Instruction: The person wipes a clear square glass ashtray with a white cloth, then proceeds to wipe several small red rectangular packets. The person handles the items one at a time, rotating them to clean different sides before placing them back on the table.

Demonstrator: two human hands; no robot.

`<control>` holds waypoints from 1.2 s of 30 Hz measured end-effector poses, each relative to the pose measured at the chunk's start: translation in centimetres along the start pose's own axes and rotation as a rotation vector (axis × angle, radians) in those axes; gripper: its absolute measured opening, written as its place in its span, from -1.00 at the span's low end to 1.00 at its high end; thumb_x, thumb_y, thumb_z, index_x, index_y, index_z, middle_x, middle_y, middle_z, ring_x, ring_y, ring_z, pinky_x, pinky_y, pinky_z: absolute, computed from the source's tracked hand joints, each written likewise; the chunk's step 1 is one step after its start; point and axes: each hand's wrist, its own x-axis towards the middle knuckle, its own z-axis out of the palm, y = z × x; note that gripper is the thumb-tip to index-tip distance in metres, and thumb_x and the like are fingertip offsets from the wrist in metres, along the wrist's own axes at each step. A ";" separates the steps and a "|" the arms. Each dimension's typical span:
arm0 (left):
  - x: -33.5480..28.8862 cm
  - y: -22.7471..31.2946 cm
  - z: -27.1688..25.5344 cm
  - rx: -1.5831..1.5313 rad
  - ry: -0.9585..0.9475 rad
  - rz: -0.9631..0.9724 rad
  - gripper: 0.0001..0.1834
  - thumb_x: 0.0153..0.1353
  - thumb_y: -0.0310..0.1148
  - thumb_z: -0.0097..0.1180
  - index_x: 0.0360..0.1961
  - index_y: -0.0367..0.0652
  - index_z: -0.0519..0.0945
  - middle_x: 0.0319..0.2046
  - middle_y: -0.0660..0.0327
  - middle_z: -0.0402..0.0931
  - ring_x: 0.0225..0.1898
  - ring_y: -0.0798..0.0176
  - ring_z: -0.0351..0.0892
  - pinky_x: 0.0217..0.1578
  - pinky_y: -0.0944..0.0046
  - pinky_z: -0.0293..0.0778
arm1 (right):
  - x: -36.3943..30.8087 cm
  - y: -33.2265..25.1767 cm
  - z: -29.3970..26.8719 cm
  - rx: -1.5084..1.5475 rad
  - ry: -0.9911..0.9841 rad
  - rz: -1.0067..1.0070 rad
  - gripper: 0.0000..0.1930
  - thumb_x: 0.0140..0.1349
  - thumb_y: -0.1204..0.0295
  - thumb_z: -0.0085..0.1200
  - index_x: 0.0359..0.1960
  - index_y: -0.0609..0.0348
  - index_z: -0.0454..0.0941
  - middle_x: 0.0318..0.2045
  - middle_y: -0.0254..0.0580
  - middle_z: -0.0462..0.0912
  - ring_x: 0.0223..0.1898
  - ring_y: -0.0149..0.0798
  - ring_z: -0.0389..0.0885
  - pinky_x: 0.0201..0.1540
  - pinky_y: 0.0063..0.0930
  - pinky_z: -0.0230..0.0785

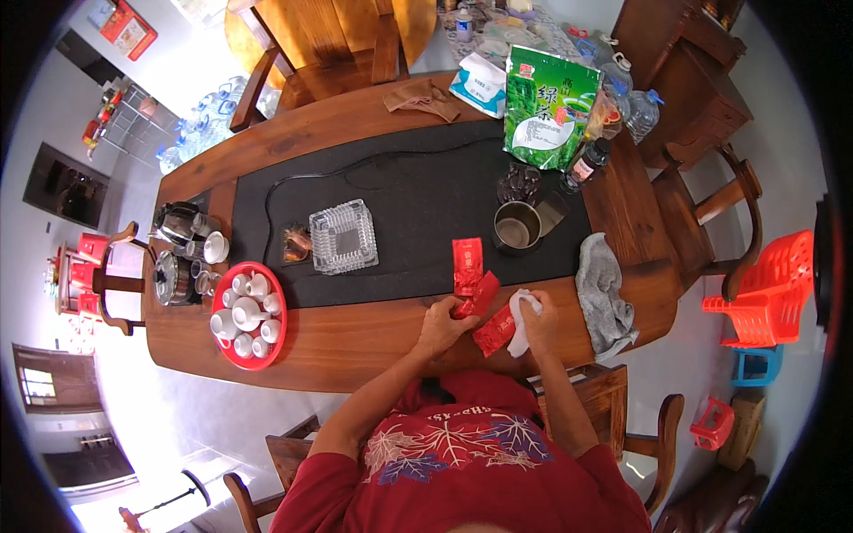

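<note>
My left hand (444, 326) is at the table's near edge, its fingers closed on a small red packet (483, 293) that tilts up to the right. Just beyond it, a second red packet (467, 263) lies flat across the edge of the dark inlay. My right hand (539, 323) grips a crumpled white cloth (521, 327), which could also be a tissue. A third red packet (494, 333) is on the wood between the two hands, its right end next to the white cloth.
On the left stand a red tray (281, 324) of white cups and glass pots (169, 277). A clear plastic box (343, 235) is mid-table. To the right are a metal cup (517, 227), green pouch (551, 107), dark bottle (586, 164) and grey towel (604, 298). Wooden chairs surround the table.
</note>
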 end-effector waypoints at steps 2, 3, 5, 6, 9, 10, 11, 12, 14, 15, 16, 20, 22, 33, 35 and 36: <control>-0.8 0.2 -0.4 -0.454 -0.034 -0.041 -0.58 0.00 -0.35 0.30 -0.11 -0.19 0.45 -0.25 0.15 0.53 -0.29 0.22 0.58 -0.32 0.27 0.52 | -0.2 -4.3 -0.3 0.120 -0.121 -0.035 -0.76 0.12 0.43 0.06 -0.17 0.20 0.45 -0.35 -0.12 0.58 -0.33 -0.26 0.57 -0.25 -0.38 0.40; -1.2 0.4 -0.6 -0.684 -0.051 -0.057 -0.61 0.02 -0.39 0.28 -0.11 -0.19 0.46 -0.25 0.18 0.54 -0.30 0.27 0.58 -0.34 0.30 0.52 | -0.8 -8.1 -0.6 0.177 -0.183 -0.053 -0.74 0.12 0.44 0.06 -0.14 0.20 0.43 -0.34 -0.08 0.59 -0.32 -0.20 0.59 -0.24 -0.33 0.41; -2.0 2.2 -1.2 -0.840 -0.037 -0.064 -0.65 0.07 -0.46 0.22 -0.09 -0.16 0.45 -0.20 0.21 0.52 -0.23 0.34 0.56 -0.29 0.31 0.53 | -2.1 -11.2 0.5 0.173 -0.358 -0.339 -0.75 0.11 0.49 0.06 -0.15 0.19 0.43 -0.24 -0.10 0.54 -0.18 -0.10 0.53 -0.12 -0.24 0.36; -2.4 2.9 -1.6 -0.918 -0.026 -0.064 -0.66 0.10 -0.49 0.19 -0.08 -0.15 0.45 -0.18 0.23 0.51 -0.20 0.37 0.55 -0.26 0.32 0.54 | -2.4 -11.6 1.6 0.088 -0.360 -0.683 -0.75 0.09 0.49 0.08 -0.17 0.18 0.44 -0.21 -0.13 0.52 -0.12 -0.07 0.49 -0.09 -0.21 0.33; -3.6 3.6 -3.0 -1.249 -0.163 0.008 -0.60 0.15 -0.53 0.10 0.03 -0.15 0.36 -0.11 0.19 0.48 -0.10 0.27 0.53 -0.14 0.20 0.54 | -2.8 -12.8 3.5 -0.148 -0.405 -0.949 -0.75 -0.01 0.41 0.11 -0.24 0.07 0.47 -0.21 -0.22 0.49 -0.13 -0.08 0.42 -0.10 -0.21 0.15; -4.0 3.6 -3.5 -1.268 -0.181 -0.010 -0.59 0.15 -0.53 0.09 0.04 -0.16 0.34 -0.09 0.18 0.47 -0.08 0.26 0.52 -0.12 0.18 0.53 | -2.4 -12.6 4.2 -0.120 -0.371 -0.946 -0.76 -0.01 0.41 0.11 -0.25 0.07 0.47 -0.22 -0.22 0.48 -0.14 -0.09 0.42 -0.10 -0.21 0.14; -4.3 3.7 -3.9 -1.285 -0.189 -0.022 -0.57 0.18 -0.53 0.07 0.08 -0.16 0.32 -0.06 0.16 0.45 -0.05 0.21 0.52 -0.12 0.16 0.54 | -1.9 -12.8 4.8 -0.097 -0.342 -0.941 -0.76 -0.01 0.40 0.11 -0.25 0.06 0.47 -0.23 -0.22 0.48 -0.15 -0.09 0.42 -0.10 -0.21 0.13; -4.6 3.9 -4.1 -1.291 -0.177 -0.022 -0.58 0.18 -0.54 0.06 0.08 -0.16 0.32 -0.06 0.16 0.45 -0.05 0.22 0.52 -0.12 0.16 0.55 | -1.5 -13.2 5.3 -0.073 -0.313 -0.935 -0.77 0.00 0.40 0.11 -0.26 0.06 0.48 -0.24 -0.22 0.48 -0.15 -0.10 0.41 -0.10 -0.21 0.12; -5.3 4.7 -4.8 -1.305 -0.153 -0.018 -0.59 0.20 -0.56 0.04 0.07 -0.17 0.32 -0.06 0.17 0.45 -0.05 0.23 0.51 -0.11 0.15 0.55 | -0.6 -13.6 6.0 -0.099 -0.273 -0.893 -0.82 0.04 0.49 0.05 -0.27 0.11 0.45 -0.24 -0.16 0.48 -0.13 -0.06 0.41 -0.08 -0.25 0.18; -5.4 4.8 -4.8 -1.317 -0.149 0.013 -0.60 0.19 -0.58 0.03 0.07 -0.17 0.32 -0.08 0.17 0.45 -0.06 0.24 0.51 -0.13 0.15 0.57 | 0.4 -13.3 6.7 -0.066 -0.267 -0.870 -0.83 0.06 0.49 0.04 -0.27 0.13 0.44 -0.23 -0.13 0.48 -0.14 -0.03 0.42 -0.09 -0.24 0.21; -5.6 4.7 -5.0 -1.297 -0.160 0.040 -0.59 0.19 -0.58 0.04 0.07 -0.17 0.31 -0.08 0.16 0.45 -0.06 0.24 0.51 -0.14 0.15 0.58 | 1.1 -13.2 7.1 -0.034 -0.260 -0.846 -0.84 0.08 0.48 0.02 -0.27 0.14 0.44 -0.23 -0.10 0.49 -0.14 -0.01 0.44 -0.10 -0.24 0.24; -6.4 4.3 -5.7 -1.317 -0.175 0.055 -0.57 0.18 -0.58 0.04 0.09 -0.19 0.30 -0.05 0.13 0.45 -0.05 0.19 0.51 -0.19 0.17 0.59 | 4.0 -13.1 7.8 -0.071 -0.272 -0.589 -0.85 0.16 0.42 -0.02 -0.29 0.22 0.41 -0.36 0.05 0.49 -0.29 0.13 0.50 -0.26 -0.15 0.35; -7.0 5.3 -6.6 -1.397 -0.129 0.049 -0.57 0.18 -0.59 0.04 0.08 -0.21 0.30 -0.04 0.11 0.44 -0.06 0.16 0.51 -0.18 0.16 0.57 | 5.2 -12.7 7.8 -0.045 -0.069 -0.564 -0.85 0.19 0.42 -0.04 -0.28 0.23 0.40 -0.38 0.08 0.51 -0.30 0.14 0.51 -0.27 -0.13 0.35; -8.1 5.8 -8.3 -1.395 -0.209 0.087 -0.51 0.20 -0.50 0.04 0.16 -0.14 0.27 0.03 0.18 0.39 0.05 0.17 0.42 0.04 0.09 0.40 | -1.5 -18.1 8.8 -0.025 -0.282 -1.056 -0.80 0.00 0.57 0.07 -0.29 0.21 0.43 -0.35 -0.04 0.44 -0.28 0.02 0.42 -0.22 -0.22 0.28; -7.9 5.7 -7.9 -1.436 -0.192 0.117 -0.48 0.19 -0.51 0.06 0.18 -0.14 0.25 0.04 0.18 0.37 0.06 0.17 0.40 0.01 0.10 0.41 | 0.3 -18.4 9.6 -0.027 -0.189 -0.904 -0.83 0.07 0.51 0.05 -0.28 0.22 0.43 -0.35 -0.04 0.44 -0.28 0.03 0.41 -0.24 -0.20 0.26; -7.7 5.8 -7.8 -1.456 -0.182 0.138 -0.46 0.18 -0.52 0.07 0.19 -0.14 0.24 0.05 0.18 0.37 0.07 0.17 0.39 0.00 0.11 0.42 | 0.8 -18.9 9.8 -0.017 -0.129 -0.827 -0.83 0.08 0.48 0.06 -0.28 0.20 0.43 -0.35 -0.04 0.44 -0.29 0.04 0.40 -0.25 -0.18 0.24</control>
